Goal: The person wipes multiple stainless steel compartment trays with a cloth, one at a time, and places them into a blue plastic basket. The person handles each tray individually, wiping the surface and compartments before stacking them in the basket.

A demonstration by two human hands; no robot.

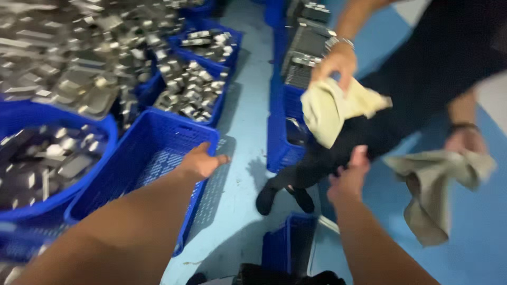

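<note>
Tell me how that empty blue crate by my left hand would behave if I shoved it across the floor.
The blue crate under the left hand looks empty, with thin mesh plastic walls, so it is probably light and would slide easily on the smooth blue floor. Its wide, low shape suggests it is unlikely to tip. Neighbouring crates of metal parts sit close and would likely stop it.

My left hand [203,162] is over the near right corner of an empty blue crate [150,158], and there is room inside it. Past its far edge, the crates of metal parts [193,89] are full. A strip of bare floor [245,126] runs up the middle. In front of my right hand [349,177], another person's legs [338,153] and cloths [330,108] block the way.
</note>
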